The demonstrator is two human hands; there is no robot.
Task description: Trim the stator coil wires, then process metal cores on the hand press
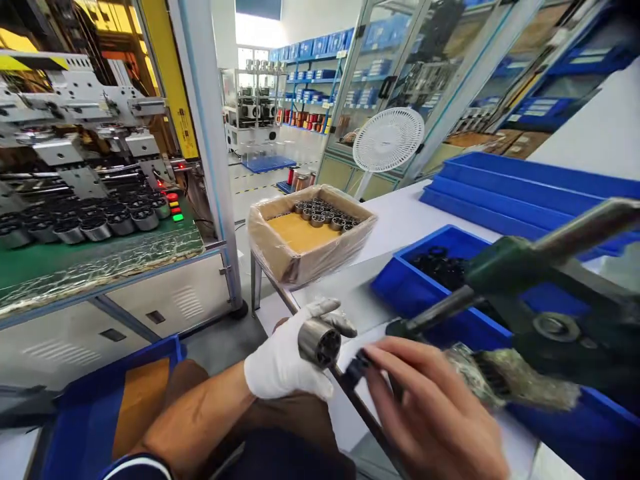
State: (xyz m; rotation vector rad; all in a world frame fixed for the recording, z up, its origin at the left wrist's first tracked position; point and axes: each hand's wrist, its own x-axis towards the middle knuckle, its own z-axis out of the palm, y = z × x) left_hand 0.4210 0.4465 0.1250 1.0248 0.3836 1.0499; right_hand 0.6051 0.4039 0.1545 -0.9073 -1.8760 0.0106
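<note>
My left hand (290, 357), in a white glove, is closed around a small metal cylinder with slots in its end face (320, 342), held just off the near edge of the white table (400, 220). My bare right hand (430, 407) pinches a small black ring-shaped part (356, 368) right beside that cylinder. Just behind my right hand stands a green hand-lever press (530, 267) with a long metal handle.
A blue bin of black parts (425, 280) sits behind the hands. A plastic-lined cardboard box of metal cylinders (310, 230) rests on a stand. To the left a machine bench holds rows of cylinders (90, 223). Stacked blue trays (525, 187), a white fan (389, 141), a blue floor bin (100, 407).
</note>
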